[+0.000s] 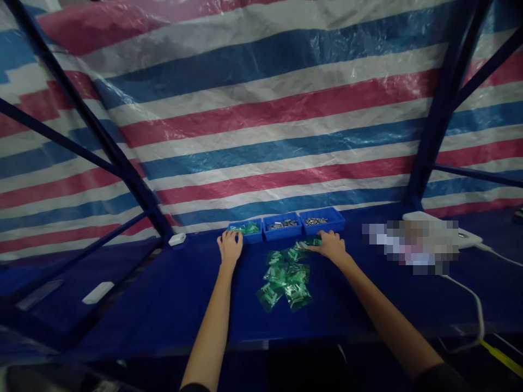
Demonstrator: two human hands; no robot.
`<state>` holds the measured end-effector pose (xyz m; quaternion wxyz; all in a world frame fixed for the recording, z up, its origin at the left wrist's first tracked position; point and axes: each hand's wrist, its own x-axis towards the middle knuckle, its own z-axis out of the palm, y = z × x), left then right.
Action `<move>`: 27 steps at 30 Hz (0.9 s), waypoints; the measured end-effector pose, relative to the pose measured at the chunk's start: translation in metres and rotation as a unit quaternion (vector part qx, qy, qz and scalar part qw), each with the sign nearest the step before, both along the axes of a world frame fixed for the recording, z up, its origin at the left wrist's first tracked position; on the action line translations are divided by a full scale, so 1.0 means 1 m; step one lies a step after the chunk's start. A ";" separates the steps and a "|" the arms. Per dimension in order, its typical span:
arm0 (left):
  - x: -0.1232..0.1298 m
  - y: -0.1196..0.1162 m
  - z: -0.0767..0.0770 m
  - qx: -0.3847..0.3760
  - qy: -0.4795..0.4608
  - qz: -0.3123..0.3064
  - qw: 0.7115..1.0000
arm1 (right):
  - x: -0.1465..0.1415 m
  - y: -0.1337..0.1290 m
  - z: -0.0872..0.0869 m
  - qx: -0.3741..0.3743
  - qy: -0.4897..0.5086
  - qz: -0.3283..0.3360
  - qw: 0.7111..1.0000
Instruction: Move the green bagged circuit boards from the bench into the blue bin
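Observation:
My left hand [231,249] is at the front left corner of a blue bin [255,238] that holds small green plastic bags [250,227]. Its fingers are bent and apart, and I see nothing in them. To the right, my right hand [332,246] has its thumb and fingers around the edge of a green plastic bag [314,241], just in front of the right-hand bin. Several more green bags [281,275] with small, pale and shiny pieces inside lie in a loose pile between my forearms.
A middle blue bin [270,235] and a right blue bin [333,223] hold small metal parts. White boxes [177,239] are at the left. A white device [472,239] with a cable stands right, beside a blurred patch. Blue posts [439,103] frame a striped sheet [278,114].

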<state>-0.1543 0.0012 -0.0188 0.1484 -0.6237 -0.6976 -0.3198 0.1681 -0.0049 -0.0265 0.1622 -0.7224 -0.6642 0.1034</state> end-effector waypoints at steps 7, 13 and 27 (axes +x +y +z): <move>0.035 -0.025 0.023 0.085 -0.026 -0.040 0.995 | 0.003 0.004 -0.001 0.017 0.071 0.008 0.997; 0.084 -0.042 0.024 0.056 0.012 -0.212 0.976 | 0.005 0.016 -0.011 0.047 0.138 0.030 0.989; 0.101 -0.039 0.008 -0.044 0.023 -0.342 0.939 | -0.023 -0.003 0.007 -0.019 0.456 0.251 0.854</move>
